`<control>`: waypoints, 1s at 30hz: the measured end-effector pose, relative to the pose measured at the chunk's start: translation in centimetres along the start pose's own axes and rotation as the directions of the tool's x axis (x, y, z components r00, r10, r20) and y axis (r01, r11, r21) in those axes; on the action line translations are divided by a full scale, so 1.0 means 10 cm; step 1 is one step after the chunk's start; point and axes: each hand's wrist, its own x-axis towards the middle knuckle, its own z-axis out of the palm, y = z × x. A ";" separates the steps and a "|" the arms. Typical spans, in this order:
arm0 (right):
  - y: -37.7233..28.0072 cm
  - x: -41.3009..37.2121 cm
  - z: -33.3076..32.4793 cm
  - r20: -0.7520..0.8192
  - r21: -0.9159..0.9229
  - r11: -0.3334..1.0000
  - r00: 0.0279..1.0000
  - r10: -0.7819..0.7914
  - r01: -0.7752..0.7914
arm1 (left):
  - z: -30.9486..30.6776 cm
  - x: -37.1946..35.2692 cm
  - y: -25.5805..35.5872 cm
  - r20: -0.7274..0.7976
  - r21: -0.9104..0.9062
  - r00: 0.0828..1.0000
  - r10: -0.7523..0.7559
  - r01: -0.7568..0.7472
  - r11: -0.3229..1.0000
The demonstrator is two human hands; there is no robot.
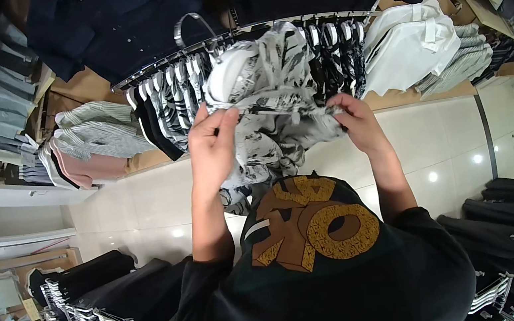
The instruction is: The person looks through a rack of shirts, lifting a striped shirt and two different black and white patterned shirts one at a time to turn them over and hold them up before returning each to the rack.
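Note:
A black, white and grey patterned garment (pixel 270 118) hangs bunched between my hands, in front of a rail of clothes. My left hand (pixel 212 142) pinches its left edge, thumb against fingers. On the right, my right hand (pixel 355 119) is closed on the garment's other edge. A white hanger (pixel 230 77) shows within the upper part of the cloth, and a clear hook loop (pixel 192 29) rises above it. The garment's lower folds hang close to my black shirt and look slightly blurred.
Patterned clothes hang on the metal rail (pixel 154 66) behind the garment. White shirts (pixel 412 38) are at the right, striped shirts (pixel 97 128) at the left. Black trousers (pixel 142 286) hang on racks at both lower sides, above a pale tiled floor (pixel 142 202).

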 end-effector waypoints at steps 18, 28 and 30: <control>-1.08 0.28 0.57 0.268 -0.624 0.734 0.956 -0.121 0.268 | 0.17 0.24 -0.07 0.152 0.060 0.986 0.066 -0.076 0.995; 0.27 -0.10 -0.47 -0.021 -0.685 0.721 0.987 -0.161 0.103 | -0.58 0.49 -0.37 -0.129 0.000 0.983 -0.128 0.129 0.992; 0.29 -0.14 -0.41 -0.051 -0.744 0.665 0.987 -0.151 0.063 | -0.49 0.47 -0.33 -0.111 -0.018 0.989 -0.097 0.096 0.995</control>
